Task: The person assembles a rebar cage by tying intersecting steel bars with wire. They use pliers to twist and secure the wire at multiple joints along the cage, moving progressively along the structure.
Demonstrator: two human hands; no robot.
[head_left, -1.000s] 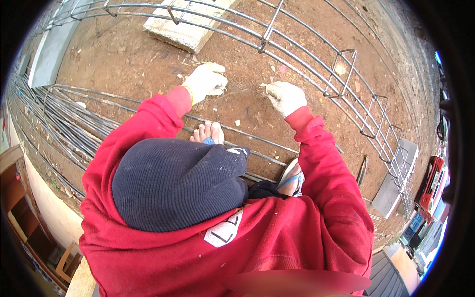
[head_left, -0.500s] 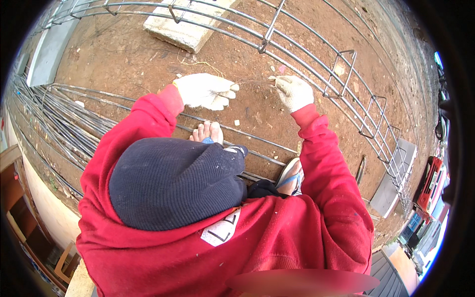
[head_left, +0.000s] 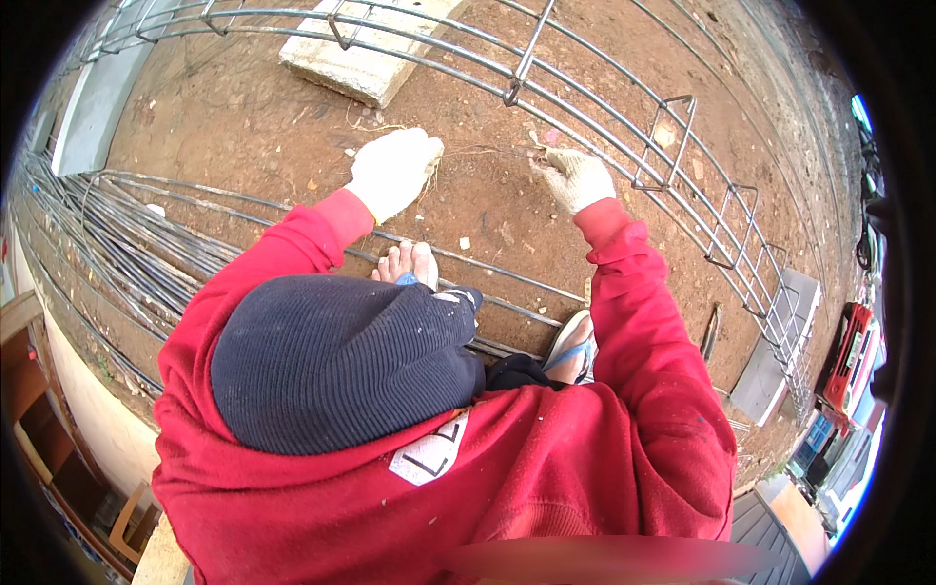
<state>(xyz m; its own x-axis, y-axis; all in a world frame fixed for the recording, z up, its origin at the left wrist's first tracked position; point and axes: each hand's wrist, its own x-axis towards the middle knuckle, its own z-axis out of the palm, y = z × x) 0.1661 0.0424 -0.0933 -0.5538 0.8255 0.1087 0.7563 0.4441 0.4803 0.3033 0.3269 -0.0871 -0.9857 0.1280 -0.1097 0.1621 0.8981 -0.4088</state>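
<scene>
A: What do the gloved hands hold?

B: The left hand [head_left: 393, 171] in a white knit glove is clenched on a thin pale wire strand [head_left: 485, 152]; the right hand [head_left: 575, 178] pinches its other end. The strand spans between them.

A: Room around them?

B: Bare red dirt ground [head_left: 244, 117] lies below; a long grey steel rebar cage [head_left: 624, 107] runs just beyond the hands. A white patch [head_left: 429, 450] sits on the red hoodie, behind both hands.

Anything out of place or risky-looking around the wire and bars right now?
One thing stands out: a bare foot in a blue sandal rests right beside the long grey steel bars, unprotected. Otherwise the left gloved hand and right gloved hand stretch a thin wire between them normally.
</scene>
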